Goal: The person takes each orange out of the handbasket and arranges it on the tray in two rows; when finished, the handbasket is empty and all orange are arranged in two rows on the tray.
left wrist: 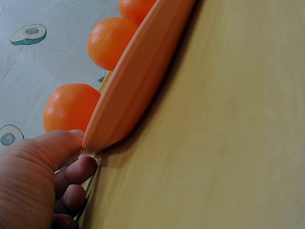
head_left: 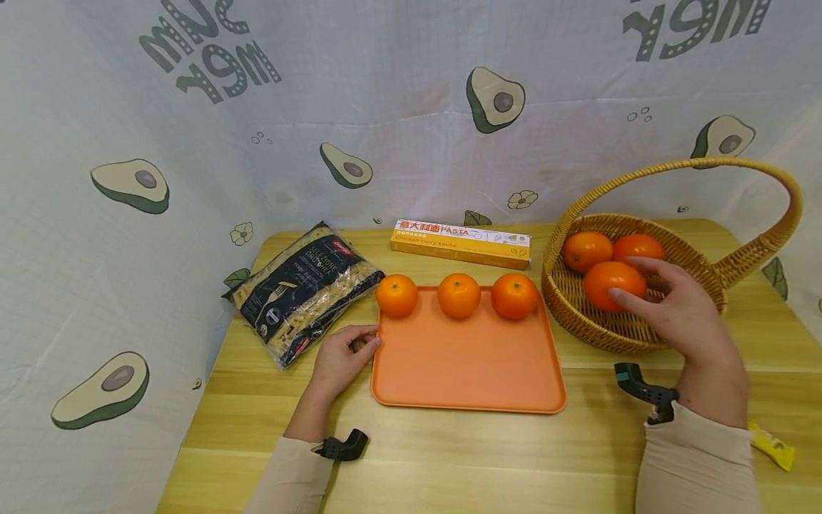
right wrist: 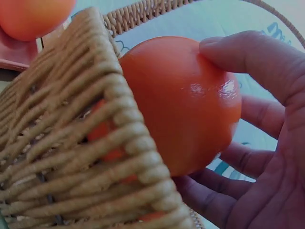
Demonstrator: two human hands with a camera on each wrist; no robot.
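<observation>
My right hand [head_left: 690, 314] grips an orange [head_left: 606, 287] at the wicker basket [head_left: 581, 330]. In the right wrist view the thumb lies on top of this orange [right wrist: 181, 105] and the fingers curl round its far side, by the basket rim [right wrist: 128, 119]. Two more oranges, one of them [head_left: 587, 251], lie in the basket behind it. My left hand [head_left: 340, 360] pinches the left edge of the orange tray [head_left: 469, 371], thumb at the rim in the left wrist view. Three oranges, the middle one [head_left: 459, 295] among them, stand in a row along the tray's far edge.
A bag of pasta [head_left: 302, 293] lies left of the tray. Behind the tray is a pasta box [head_left: 460, 243]. The basket's tall handle [head_left: 681, 165] arches over it. A yellow wrapper [head_left: 773, 448] lies by the right forearm. A printed curtain hangs behind the table.
</observation>
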